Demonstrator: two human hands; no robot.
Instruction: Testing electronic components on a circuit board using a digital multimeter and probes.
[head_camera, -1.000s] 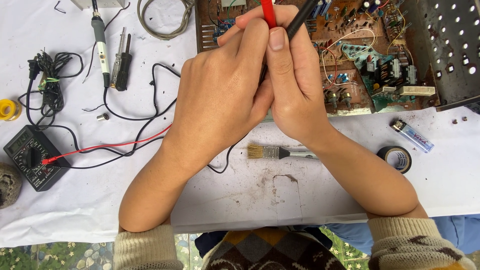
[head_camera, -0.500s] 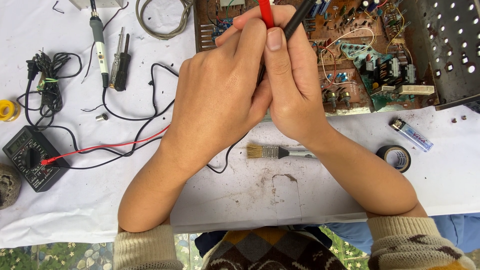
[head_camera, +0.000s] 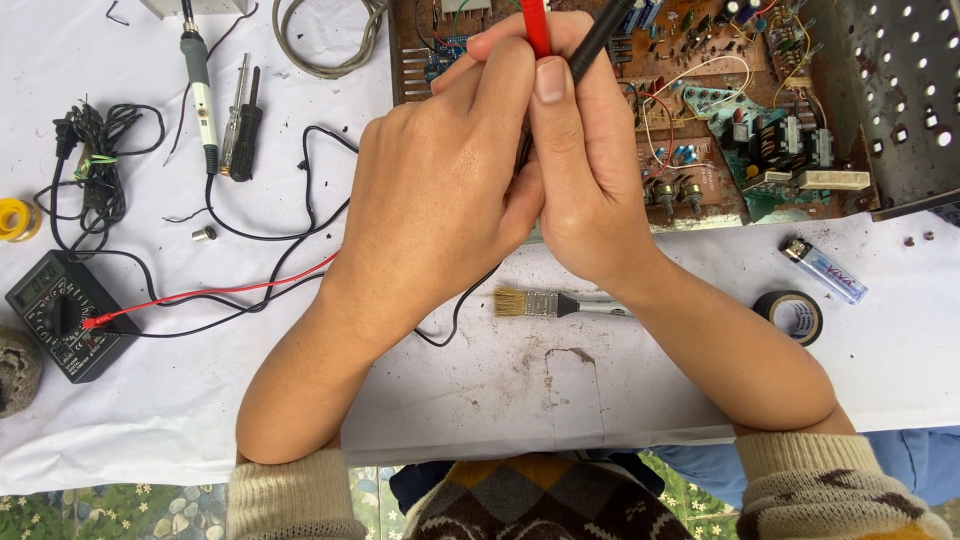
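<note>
Nearest, a small paintbrush (head_camera: 545, 303) lies on the white-covered table (head_camera: 500, 390), with a roll of black tape (head_camera: 797, 316) at 3 o'clock from it. The hands are pressed together: left hand (head_camera: 440, 195) grips the red probe (head_camera: 536, 28), right hand (head_camera: 580, 170) the black probe (head_camera: 600, 38). Both probes point at the circuit board (head_camera: 720, 110) at 12 o'clock. A multimeter (head_camera: 60, 315) sits at 9 o'clock.
</note>
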